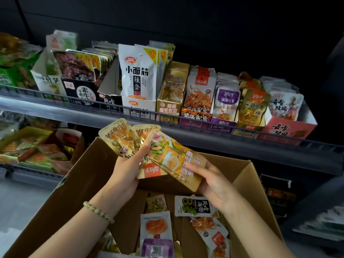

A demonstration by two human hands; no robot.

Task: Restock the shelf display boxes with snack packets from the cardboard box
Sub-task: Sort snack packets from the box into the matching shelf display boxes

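Note:
Above the open cardboard box (87,170) I hold a fan of gold snack packets (163,151). My left hand (128,164) grips the fan from the left, its thumb across the fronts. From the right, my right hand (208,177) holds the lower end of the frontmost packet, fingers curled beneath it. Loose packets lie in the box's bottom, among them a white-and-black one (195,206) and a purple one (157,247). The matching gold display box (168,107) stands on the shelf just above, mid-row.
A wire rail (204,125) runs along the front edge of the shelf, which holds a row of display boxes: a white one (138,107) at the middle, purple (224,121) and pink (289,128) ones to the right. A lower shelf at left carries open trays (33,146).

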